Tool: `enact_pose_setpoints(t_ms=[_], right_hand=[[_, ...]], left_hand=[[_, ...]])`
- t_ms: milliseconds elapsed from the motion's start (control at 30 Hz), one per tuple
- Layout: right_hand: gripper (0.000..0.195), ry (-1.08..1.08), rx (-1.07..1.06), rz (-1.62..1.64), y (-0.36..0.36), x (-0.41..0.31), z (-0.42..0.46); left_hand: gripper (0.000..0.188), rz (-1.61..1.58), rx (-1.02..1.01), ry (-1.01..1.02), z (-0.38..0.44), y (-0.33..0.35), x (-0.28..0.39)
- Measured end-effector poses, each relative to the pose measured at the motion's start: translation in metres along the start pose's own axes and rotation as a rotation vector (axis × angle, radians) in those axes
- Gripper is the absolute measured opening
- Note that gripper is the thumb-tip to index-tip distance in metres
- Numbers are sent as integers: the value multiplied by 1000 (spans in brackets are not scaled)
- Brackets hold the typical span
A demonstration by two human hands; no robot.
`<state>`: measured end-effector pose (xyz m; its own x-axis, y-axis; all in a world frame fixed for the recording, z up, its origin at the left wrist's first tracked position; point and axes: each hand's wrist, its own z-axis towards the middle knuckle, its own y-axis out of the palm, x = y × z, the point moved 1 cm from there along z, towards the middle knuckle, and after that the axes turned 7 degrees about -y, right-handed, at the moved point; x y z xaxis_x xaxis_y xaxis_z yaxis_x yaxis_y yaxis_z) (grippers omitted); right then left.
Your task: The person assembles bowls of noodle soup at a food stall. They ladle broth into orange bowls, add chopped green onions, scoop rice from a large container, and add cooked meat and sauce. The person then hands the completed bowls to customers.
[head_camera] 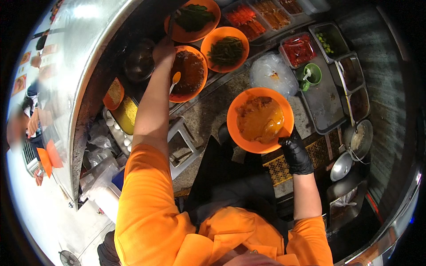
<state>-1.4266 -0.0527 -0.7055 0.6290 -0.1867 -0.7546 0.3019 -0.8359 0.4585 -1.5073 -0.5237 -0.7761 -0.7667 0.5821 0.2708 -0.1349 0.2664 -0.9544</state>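
My right hand, in a black glove, grips the near right rim of an orange bowl. Curry-like orange-brown sauce with a glossy egg-like piece lies in it. My bare left hand reaches far forward and appears closed on a slim dark utensil, whose type is unclear. Beside that hand are a dark round metal pot and an orange bowl of dark red-brown sauce with a yellow-and-white spoon. Leafy greens fill the orange bowl beyond; cut green beans fill another.
Plastic tubs of red food and sticks line the far side. A green cup stands on a metal tray. Strainers hang right. Eggs and yellow noodles sit left, a plastic stool below. People stand beyond the counter.
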Motion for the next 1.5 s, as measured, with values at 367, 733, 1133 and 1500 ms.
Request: enact_pose_setpoints(t_ms=[367,733,1133,1500], right_hand=[[69,-23,-10,-116,9,0,56],[56,-122,16,-74,43,6,147],[62,-196,-34,9,47,6,189],[61,-151,0,31,41,10,176]], left_hand=[[38,-236,7,35,-50,-54,-21],[40,-257,-79,2,-59,-83,-24],[40,-204,52,211,-59,-83,-56],[32,208,-21,152,-3,-29,-46]])
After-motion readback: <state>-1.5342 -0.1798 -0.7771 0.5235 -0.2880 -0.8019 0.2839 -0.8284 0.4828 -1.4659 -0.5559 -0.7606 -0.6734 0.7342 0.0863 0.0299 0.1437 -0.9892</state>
